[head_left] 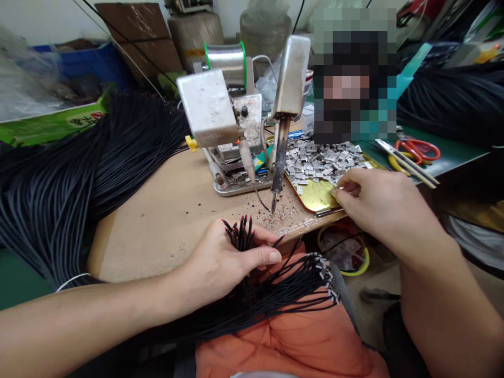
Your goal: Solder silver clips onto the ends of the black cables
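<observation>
My left hand [232,257] is closed round a bunch of black cables [241,239] with red wire tips, and one cable end sticks out between thumb and forefinger. Over the near edge of a gold-coloured tray [315,195], my right hand [388,210] pinches its thumb and forefinger; a tiny bit shows at the fingertips, too small to name. Small flat metal pieces [323,161] are heaped in the tray. A soldering iron [280,152] points down between the hands, beside a thin solder feed tube [249,157]. Finished-looking cables with metal ends [325,275] lie across my lap.
A solder spool [226,65] sits behind the soldering stand [224,191]. Thick black cable bundles [129,142] cover the table's left. Scissors [419,150] and tweezers [407,164] lie at right. A yellow-rimmed bin [356,270] stands below the edge. Another person [346,105] is opposite.
</observation>
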### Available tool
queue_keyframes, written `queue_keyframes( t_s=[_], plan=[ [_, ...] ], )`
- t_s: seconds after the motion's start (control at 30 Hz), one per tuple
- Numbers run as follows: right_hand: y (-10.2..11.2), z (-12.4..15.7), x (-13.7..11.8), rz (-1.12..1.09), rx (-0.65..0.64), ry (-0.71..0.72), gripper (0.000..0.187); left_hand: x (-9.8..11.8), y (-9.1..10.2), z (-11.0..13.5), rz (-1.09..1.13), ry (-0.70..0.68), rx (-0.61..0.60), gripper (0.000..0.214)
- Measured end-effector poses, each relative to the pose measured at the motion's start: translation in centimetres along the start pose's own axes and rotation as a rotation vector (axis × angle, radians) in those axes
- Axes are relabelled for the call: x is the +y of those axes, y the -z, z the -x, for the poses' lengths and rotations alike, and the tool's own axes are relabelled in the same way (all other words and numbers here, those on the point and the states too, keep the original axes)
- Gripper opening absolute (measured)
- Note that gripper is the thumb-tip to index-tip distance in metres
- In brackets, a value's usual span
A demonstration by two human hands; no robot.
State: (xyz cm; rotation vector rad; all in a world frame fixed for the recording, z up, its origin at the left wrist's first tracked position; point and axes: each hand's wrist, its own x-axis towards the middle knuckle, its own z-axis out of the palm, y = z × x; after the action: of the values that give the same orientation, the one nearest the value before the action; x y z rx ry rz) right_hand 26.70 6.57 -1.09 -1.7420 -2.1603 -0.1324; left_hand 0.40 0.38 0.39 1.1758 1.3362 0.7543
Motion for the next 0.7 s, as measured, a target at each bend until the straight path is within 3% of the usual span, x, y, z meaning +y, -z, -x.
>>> queue_keyframes(
  t_s=[0.13, 0.2, 0.27, 0.33, 0.43, 0.5, 0.7],
  plan=[
    [0.9, 0.3, -1.1, 0.055, 0.056, 0.019, 0.018, 0.1, 0.0, -0.1, 0.049, 0.035, -0.018, 0.022],
    [0.9, 0.4, -1.5, -0.079, 0.117, -0.001, 0.022, 0.1, 0.2, -0.2, 0.058, 0.065, -0.044, 0.029],
    [0.7, 0.6, -2.2, -0.357, 0.154, -0.037, 0.022, 0.2, 0.4, -0.4, 0.047, 0.090, -0.065, 0.032],
    [0.3, 1.0, -3.5, -0.774, 0.058, -0.109, 0.015, 0.3, 0.6, -0.6, 0.035, 0.086, -0.078, 0.032],
    [-0.6, 1.7, -5.8, -1.325, -0.222, -0.243, 0.009, 0.2, 1.0, -0.8, 0.020, 0.026, -0.083, 0.031],
    [-1.2, 2.1, -7.3, -1.466, -0.268, -0.314, 0.015, 0.0, 1.1, -0.9, 0.015, 0.001, -0.067, 0.032],
    [-2.4, 2.5, -9.0, -1.592, -0.214, -0.379, 0.020, -0.4, 1.1, -1.1, 0.030, -0.009, -0.005, 0.028]
  ],
)
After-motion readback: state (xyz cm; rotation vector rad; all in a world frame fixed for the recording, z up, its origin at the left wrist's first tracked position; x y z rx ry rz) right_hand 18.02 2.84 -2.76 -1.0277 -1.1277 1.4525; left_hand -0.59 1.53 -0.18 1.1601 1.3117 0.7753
